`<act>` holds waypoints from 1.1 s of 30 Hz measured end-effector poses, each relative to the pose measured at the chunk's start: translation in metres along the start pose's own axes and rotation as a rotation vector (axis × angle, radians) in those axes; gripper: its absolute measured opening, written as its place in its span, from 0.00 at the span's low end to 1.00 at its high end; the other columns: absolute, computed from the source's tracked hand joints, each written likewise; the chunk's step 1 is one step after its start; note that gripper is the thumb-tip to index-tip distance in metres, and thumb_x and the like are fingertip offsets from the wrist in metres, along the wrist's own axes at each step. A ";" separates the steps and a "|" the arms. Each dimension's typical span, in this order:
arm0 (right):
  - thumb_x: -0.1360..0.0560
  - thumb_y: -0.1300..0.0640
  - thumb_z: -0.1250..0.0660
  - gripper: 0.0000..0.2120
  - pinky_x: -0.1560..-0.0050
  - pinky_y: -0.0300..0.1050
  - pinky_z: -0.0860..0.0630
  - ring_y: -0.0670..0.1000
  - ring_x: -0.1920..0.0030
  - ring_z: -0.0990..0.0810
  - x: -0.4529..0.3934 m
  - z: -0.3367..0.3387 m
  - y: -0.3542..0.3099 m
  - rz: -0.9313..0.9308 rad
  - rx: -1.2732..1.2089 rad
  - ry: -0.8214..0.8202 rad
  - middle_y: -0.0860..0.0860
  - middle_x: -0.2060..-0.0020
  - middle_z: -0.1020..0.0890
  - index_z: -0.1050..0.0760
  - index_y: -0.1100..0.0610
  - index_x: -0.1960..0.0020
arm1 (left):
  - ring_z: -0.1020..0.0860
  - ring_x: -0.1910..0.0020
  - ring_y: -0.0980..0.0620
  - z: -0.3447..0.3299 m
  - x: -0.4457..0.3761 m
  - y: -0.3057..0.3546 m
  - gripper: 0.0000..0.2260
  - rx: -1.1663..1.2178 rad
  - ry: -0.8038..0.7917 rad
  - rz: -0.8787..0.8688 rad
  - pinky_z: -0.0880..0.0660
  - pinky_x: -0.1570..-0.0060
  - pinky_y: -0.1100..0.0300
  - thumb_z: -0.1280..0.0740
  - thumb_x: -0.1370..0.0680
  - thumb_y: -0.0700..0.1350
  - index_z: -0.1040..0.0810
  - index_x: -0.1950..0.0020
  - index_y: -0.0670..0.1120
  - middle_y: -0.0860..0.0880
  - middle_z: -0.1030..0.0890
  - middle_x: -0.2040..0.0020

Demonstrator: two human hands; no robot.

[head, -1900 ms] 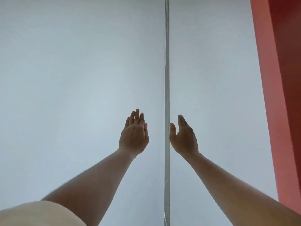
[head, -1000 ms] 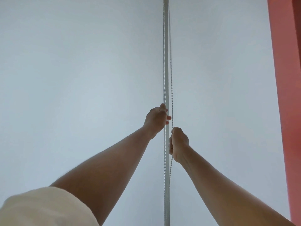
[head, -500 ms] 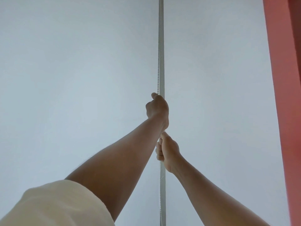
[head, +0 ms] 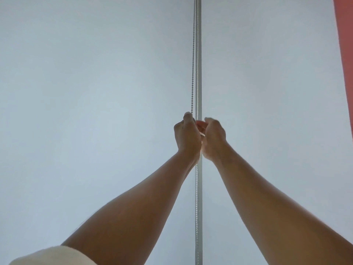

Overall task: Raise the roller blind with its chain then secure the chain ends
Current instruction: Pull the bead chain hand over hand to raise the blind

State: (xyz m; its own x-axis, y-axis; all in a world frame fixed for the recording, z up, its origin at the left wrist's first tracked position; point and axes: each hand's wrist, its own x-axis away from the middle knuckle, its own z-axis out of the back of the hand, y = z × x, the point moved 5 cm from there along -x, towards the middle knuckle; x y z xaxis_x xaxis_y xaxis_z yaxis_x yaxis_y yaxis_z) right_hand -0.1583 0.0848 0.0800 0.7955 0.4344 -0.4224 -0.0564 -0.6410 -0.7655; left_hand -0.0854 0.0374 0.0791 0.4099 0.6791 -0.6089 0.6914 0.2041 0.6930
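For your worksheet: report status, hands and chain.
Left hand fisted on chain. Right hand curled beside it, grip unclear. Nothing in the way.

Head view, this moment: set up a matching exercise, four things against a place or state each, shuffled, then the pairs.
Things:
1. left hand
2. right hand
3. thin silver bead chain
4. red vertical strip

Descriptions:
A. far right edge of the frame
B. runs straight up out of the top of the frame
C. fist closed on the chain
D. fingers loosely curled, blurred

Pairs: 1-C, 2-D, 3-B, 4-A
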 end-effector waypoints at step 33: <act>0.23 0.43 0.42 0.27 0.70 0.45 0.31 0.50 0.77 0.30 0.038 -0.056 0.002 0.375 0.140 0.029 0.45 0.81 0.29 0.28 0.51 0.78 | 0.26 0.65 0.50 0.046 -0.015 -0.016 0.18 -0.044 -0.235 0.202 0.29 0.63 0.57 0.47 0.18 0.54 0.23 0.57 0.48 0.51 0.25 0.67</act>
State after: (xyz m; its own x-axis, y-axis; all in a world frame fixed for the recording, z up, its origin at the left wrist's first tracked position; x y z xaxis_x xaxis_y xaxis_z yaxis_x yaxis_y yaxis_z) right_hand -0.0945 0.0643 0.0892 0.7210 0.1672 -0.6725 -0.4260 -0.6585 -0.6204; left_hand -0.0750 -0.0089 0.0597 0.6662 0.5287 -0.5259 0.5573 0.1156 0.8222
